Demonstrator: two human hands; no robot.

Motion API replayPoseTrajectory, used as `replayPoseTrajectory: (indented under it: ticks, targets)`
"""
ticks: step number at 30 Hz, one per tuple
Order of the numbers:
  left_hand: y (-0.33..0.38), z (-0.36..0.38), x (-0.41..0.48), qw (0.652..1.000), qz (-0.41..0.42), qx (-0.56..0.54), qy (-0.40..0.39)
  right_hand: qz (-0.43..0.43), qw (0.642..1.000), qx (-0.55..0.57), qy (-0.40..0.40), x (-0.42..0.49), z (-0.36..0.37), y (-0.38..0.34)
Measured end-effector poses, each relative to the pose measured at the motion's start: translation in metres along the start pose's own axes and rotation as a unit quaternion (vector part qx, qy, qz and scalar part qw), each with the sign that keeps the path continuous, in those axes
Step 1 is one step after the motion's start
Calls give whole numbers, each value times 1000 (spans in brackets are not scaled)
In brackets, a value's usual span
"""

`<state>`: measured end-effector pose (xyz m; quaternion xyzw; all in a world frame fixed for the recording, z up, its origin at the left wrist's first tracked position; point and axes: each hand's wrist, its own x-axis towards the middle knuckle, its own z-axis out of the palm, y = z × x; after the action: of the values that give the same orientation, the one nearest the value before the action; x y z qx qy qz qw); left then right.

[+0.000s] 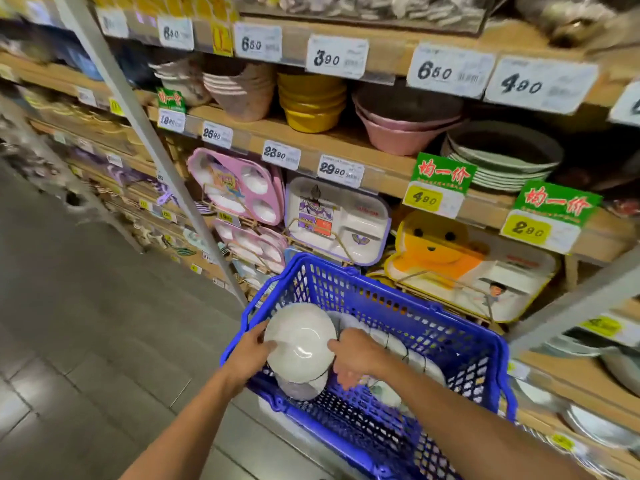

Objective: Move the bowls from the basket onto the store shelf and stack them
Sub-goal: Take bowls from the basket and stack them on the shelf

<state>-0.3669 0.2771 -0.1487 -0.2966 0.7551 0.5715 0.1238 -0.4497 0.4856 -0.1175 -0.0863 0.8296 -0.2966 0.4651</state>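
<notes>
A person leans over a blue basket (381,292) in front of the store shelf (346,140). Both hands are on a white bowl (301,341), held bottom-up above the basket's near left corner. The left hand (249,355) pinches its left rim, thumb on top. The right hand (353,358) has its thumb against the right rim and its fingers pointing loosely down; I cannot tell whether it grips. A second bowl (303,386) sits directly beneath, inside the basket. More white bowls (398,344) stand on edge along the right side. Yellow bowls (311,102) and pink bowls (398,129) are stacked on the shelf.
</notes>
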Motion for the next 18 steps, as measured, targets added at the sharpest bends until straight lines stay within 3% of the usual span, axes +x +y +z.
replayPoseTrajectory:
  ticks: [5, 9, 13, 16, 18]
  targets:
    - [54, 9, -35, 957, 14, -288, -33, -27, 996, 57, -62, -59, -49, -31]
    - [109, 15, -61, 926, 22, -376, -14, -59, 996, 60, -34, -100, -76, -53]
    - [165, 23, -85, 919, 43, -391, 23, -107, 972, 166, 125, -136, -93, -62]
    - [199, 34, -107, 916, 52, -398, 26, -153, 916, 236, 285, -162, -99, -66]
    - [220, 43, -123, 917, 68, -393, 21, -204, 873, 296, 330, -180, -103, -68]
